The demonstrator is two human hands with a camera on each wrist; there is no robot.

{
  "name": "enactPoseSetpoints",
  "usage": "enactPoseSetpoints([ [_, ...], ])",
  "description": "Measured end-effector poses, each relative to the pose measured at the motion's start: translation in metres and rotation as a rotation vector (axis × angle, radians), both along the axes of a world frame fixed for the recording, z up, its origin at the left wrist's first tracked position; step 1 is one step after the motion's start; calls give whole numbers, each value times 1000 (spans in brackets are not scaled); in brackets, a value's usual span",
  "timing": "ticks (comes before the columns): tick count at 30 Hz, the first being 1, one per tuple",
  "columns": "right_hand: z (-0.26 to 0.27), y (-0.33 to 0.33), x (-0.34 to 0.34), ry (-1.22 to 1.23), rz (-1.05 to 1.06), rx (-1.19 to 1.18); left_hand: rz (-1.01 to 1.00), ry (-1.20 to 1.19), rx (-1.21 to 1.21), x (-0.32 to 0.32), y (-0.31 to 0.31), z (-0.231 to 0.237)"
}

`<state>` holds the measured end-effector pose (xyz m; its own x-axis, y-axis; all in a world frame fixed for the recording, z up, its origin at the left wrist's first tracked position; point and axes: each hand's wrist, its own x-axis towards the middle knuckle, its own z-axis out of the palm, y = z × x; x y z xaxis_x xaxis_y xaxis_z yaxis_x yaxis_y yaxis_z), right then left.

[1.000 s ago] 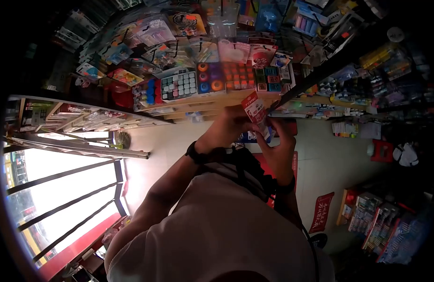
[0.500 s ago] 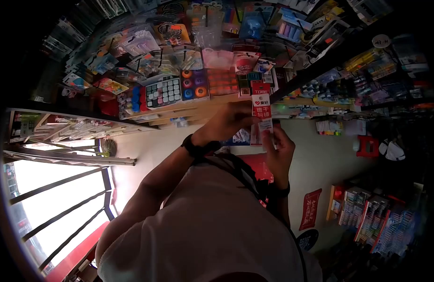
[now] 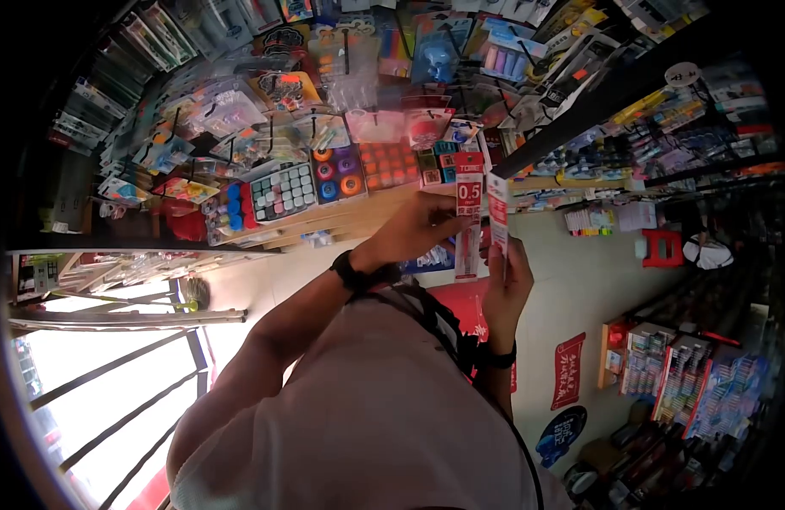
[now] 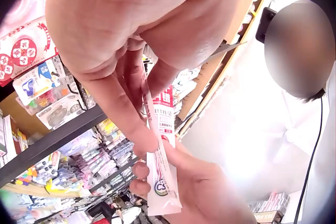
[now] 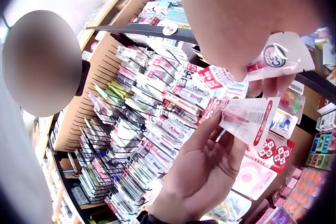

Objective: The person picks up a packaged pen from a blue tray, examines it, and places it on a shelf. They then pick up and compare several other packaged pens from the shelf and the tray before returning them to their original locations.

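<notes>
A slim red-and-white stationery packet (image 3: 468, 195), marked TOME 0.5 mm with a clear lower part, stands upright between the thumb and fingers of my left hand (image 3: 416, 228). Just right of it my right hand (image 3: 506, 276) pinches a second slim packet (image 3: 498, 208) near its lower end, turned nearly edge-on. The two packets are side by side, close together. In the right wrist view the left hand's packet (image 5: 252, 119) shows a barcode and a red band, while the right hand's packet (image 5: 287, 58) shows a round logo. What lies inside the packets is too small to make out.
Hooks full of packaged stationery (image 3: 341, 59) cover the wall rack ahead. Boxes of orange and purple items (image 3: 391, 166) sit on its wooden ledge. A dark metal rail (image 3: 563, 132) slants behind the hands. A red stool (image 3: 663, 249) stands at right, a shelf of boxed goods (image 3: 690, 374) below it.
The packets, earlier overlapping one behind the other, are now apart side by side. The right hand's packet has turned nearly edge-on and the 0.5 label shows. The head view has shifted slightly.
</notes>
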<state>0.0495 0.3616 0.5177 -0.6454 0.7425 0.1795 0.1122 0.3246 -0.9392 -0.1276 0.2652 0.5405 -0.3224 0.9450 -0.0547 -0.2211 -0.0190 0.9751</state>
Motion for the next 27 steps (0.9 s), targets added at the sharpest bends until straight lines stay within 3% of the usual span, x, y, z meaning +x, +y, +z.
enactPoseSetpoints([
  [4, 10, -3, -15, 13, 64, 199, 34, 15, 11, -2, 1, -9],
  [6, 14, -8, -18, -7, 92, 73, 48, 21, 8, -5, 0, -15],
  [16, -3, -12, -39, 27, 83, 120, 65, -82, 13, -10, -19, -18],
  [21, -6, -16, -43, 118, -32, -64, 71, -65, -30, -12, -25, -12],
  [24, -7, -17, -44, 151, -136, 6, 84, -41, -50, -12, -27, -15],
  [27, -3, -20, -46, 163, -96, 29, 102, -41, -47, -9, -27, -16],
])
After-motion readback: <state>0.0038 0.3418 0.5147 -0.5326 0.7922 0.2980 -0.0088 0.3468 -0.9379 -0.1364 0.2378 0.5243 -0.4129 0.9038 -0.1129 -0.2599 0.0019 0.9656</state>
